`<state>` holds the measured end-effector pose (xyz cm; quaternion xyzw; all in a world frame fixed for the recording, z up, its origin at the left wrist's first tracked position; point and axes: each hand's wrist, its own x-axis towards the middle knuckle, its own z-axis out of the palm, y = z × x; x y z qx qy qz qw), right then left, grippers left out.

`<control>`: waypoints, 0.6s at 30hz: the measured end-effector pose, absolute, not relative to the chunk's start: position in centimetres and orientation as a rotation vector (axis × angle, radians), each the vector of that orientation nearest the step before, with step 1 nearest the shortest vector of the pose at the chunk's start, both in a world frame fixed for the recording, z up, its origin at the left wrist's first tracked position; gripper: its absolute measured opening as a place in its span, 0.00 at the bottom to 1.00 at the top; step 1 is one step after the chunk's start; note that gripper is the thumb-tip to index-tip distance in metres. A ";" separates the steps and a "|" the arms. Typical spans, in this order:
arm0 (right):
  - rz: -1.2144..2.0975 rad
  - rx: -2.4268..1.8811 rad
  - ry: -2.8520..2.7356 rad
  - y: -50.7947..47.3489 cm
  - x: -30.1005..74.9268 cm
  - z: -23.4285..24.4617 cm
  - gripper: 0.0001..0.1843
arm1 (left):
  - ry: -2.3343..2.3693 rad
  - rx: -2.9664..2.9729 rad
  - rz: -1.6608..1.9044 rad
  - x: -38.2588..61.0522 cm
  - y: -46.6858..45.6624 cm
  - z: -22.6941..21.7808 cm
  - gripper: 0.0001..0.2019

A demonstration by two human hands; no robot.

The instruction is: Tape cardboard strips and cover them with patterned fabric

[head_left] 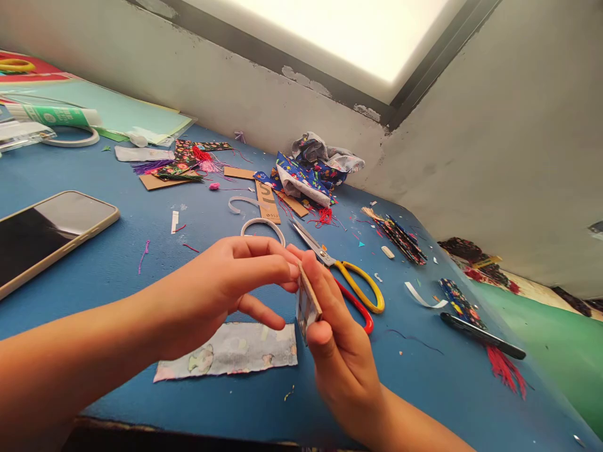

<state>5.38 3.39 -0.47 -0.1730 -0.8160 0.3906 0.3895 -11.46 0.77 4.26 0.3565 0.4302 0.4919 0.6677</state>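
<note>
My right hand [346,351] grips a small piece of cardboard [308,301], seen nearly edge-on, with patterned grey fabric or backing on its left face. The thumb presses its near end and the fingers lie along its right side. At the upper edge of this piece, my left hand [230,289] touches it with its fingertips, while a lower digit stretches out apart from it. Flat on the table beneath my left hand lies a pale grey patterned fabric strip [235,348]. Scissors [336,263] with yellow and red handles lie just beyond my right hand, blades slightly apart.
A phone [56,232] lies at left. Behind my hands are a tape roll [264,221], cardboard strips [267,201] and crumpled fabric [311,176]. Fabric bookmark-like strips [398,238] and a black pen-like tool [483,336] lie at right. Walls bound the blue table [405,389].
</note>
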 end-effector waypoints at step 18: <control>1.040 -0.436 -2.049 3.3 5.4 -0.3 0.25 | 0.978 0.823 1.113 -11.4 0.8 4.3 0.04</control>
